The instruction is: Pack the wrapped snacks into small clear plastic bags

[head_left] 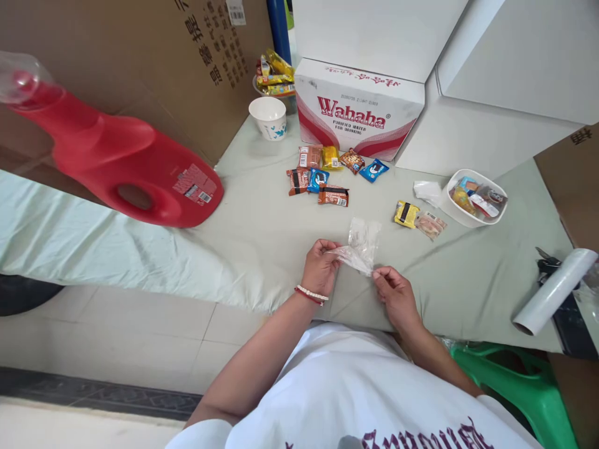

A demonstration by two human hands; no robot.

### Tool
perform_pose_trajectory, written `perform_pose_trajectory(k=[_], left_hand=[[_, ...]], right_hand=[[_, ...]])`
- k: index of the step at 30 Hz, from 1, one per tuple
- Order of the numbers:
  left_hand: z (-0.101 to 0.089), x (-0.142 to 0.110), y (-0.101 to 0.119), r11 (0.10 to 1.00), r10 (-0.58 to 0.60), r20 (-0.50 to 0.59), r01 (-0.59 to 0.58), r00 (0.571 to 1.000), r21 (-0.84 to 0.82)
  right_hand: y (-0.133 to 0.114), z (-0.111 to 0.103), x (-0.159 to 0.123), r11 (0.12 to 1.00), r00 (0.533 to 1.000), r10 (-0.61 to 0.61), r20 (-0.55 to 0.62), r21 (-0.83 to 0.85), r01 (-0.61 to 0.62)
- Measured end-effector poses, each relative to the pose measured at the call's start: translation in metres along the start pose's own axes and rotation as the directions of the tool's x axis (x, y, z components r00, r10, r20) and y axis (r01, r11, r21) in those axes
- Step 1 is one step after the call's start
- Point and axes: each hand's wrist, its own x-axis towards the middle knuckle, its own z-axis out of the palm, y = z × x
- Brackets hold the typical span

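Observation:
A small clear plastic bag [364, 242] is stretched between my two hands just above the cloth near the table's front edge. My left hand [322, 267] pinches one side of it, its fingers closed. At the bag's lower right corner, my right hand [393, 293] grips the plastic between thumb and finger. Beyond the bag lie several small wrapped snacks in a cluster, among them a brown packet [334, 195] and a blue packet [318, 180]. Off to the right are a yellow packet [406, 214] and a pinkish packet [430, 225].
A red jug [140, 162] stands at left. Behind are a paper cup [269, 118], a snack bowl [275, 84] and a Wahaha carton [358, 109]. At right sit a white tub [468, 215] of packets, a film roll [556, 292] and a green stool [510, 386].

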Motion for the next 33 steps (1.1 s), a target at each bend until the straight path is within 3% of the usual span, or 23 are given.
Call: perform_pose_trajectory(k=[3, 6, 10, 14, 19, 21, 23, 25, 27, 29, 33], left_hand=[[0.001, 0.001, -0.002, 0.998, 0.058, -0.044, -0.058, 0.997, -0.01], [0.002, -0.001, -0.006, 0.972, 0.204, -0.062, -0.194, 0.977, 0.13], [0.001, -0.012, -0.007, 0.878, 0.315, 0.098, -0.329, 0.944, 0.346], [-0.01, -0.022, -0.005, 0.805, 0.333, 0.206, -0.391, 0.92, 0.446], [-0.037, -0.022, -0.002, 0.791, 0.378, 0.026, -0.338, 0.925, 0.51], [-0.047, -0.022, -0.002, 0.701, 0.453, -0.023, -0.34, 0.891, 0.627], [-0.053, -0.024, -0.002, 0.503, 0.571, 0.014, -0.363, 0.821, 0.784], [-0.054, -0.026, -0.001, 0.229, 0.653, 0.165, -0.401, 0.739, 0.887], [-0.051, -0.025, 0.0, 0.005, 0.606, 0.363, -0.46, 0.708, 0.888], [-0.045, -0.021, 0.002, -0.081, 0.476, 0.478, -0.504, 0.739, 0.86], [-0.036, -0.007, 0.006, -0.064, 0.224, 0.491, -0.49, 0.842, 0.87]], right_hand=[[-0.004, -0.005, 0.0, 0.999, 1.0, -0.026, 0.001, -0.047, 0.026], [-0.015, -0.007, 0.009, 1.0, 0.996, -0.019, -0.085, 0.014, 0.02], [-0.028, 0.006, 0.033, 0.989, 0.992, 0.12, 0.032, 0.088, -0.122], [-0.035, 0.024, 0.056, 0.987, 0.997, 0.066, 0.046, 0.143, -0.072], [-0.042, 0.022, 0.065, 0.941, 0.993, 0.015, -0.118, 0.338, 0.026], [-0.043, 0.018, 0.065, 0.929, 0.99, 0.041, -0.133, 0.371, 0.011], [-0.043, 0.015, 0.063, 0.923, 0.987, 0.067, -0.143, 0.384, -0.007], [-0.042, 0.013, 0.062, 0.926, 0.987, 0.074, -0.14, 0.378, -0.016], [-0.042, 0.014, 0.061, 0.934, 0.991, 0.068, -0.119, 0.358, -0.021], [-0.043, 0.015, 0.059, 0.941, 0.994, 0.061, -0.088, 0.337, -0.028], [-0.045, 0.015, 0.059, 0.956, 0.998, 0.057, -0.032, 0.29, -0.045]])
